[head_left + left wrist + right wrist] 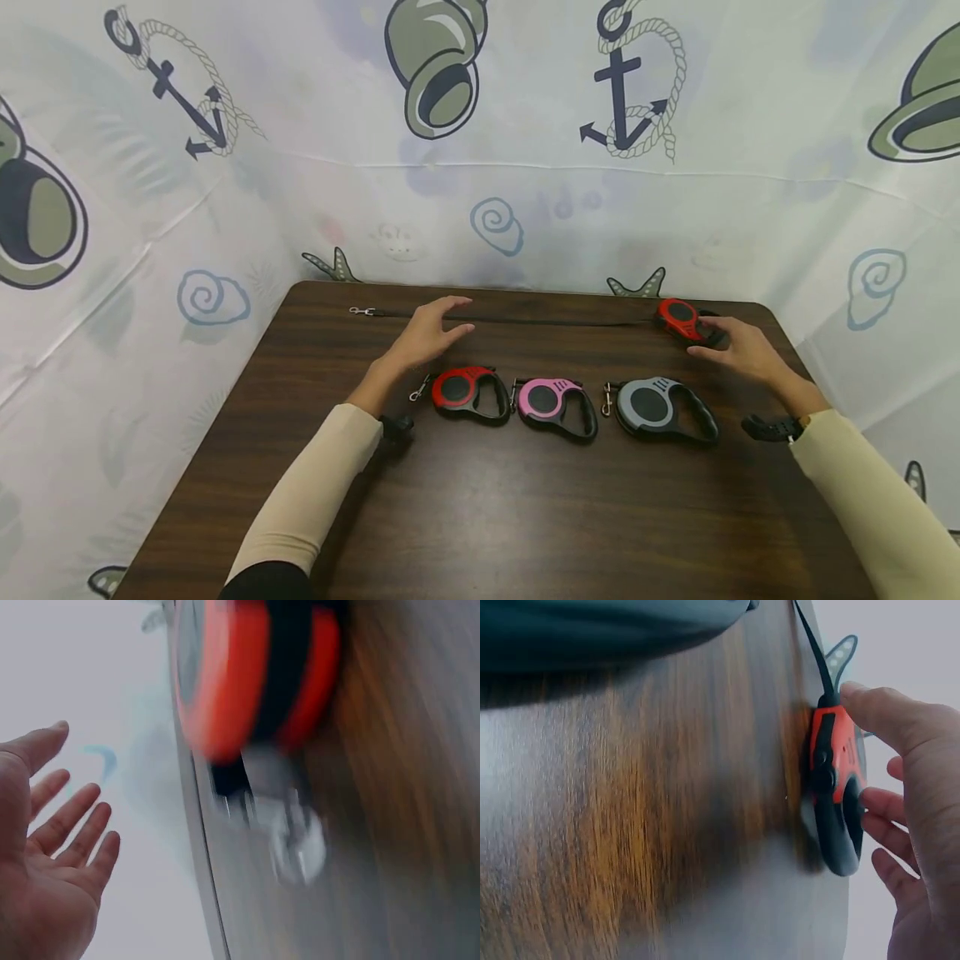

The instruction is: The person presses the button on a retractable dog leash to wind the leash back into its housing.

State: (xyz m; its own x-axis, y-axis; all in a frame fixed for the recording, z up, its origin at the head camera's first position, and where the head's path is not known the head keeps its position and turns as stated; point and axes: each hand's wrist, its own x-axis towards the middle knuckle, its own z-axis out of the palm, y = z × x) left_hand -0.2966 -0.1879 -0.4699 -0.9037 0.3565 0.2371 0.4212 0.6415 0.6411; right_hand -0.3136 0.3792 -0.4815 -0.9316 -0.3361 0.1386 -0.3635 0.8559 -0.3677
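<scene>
A red and black retractable dog leash [677, 312] lies at the table's back right. Its black cord [525, 320] runs out leftward along the back to a metal clip [362, 312]. My right hand [742, 354] is beside that leash, fingers loosely bent at its black handle [836, 844] without closing round it. Over the back left of the table, my left hand [426, 337] hovers near the cord with fingers spread, holding nothing. In the left wrist view, a nearer red leash [240, 682] looms large and blurred beside the left hand.
Across the table's middle sit a second red leash [456, 388], a pink leash [542, 398] and a grey leash [645, 406], cords wound in. Behind the dark wooden table [480, 517] hangs a white curtain [315, 108] printed with anchors and shells.
</scene>
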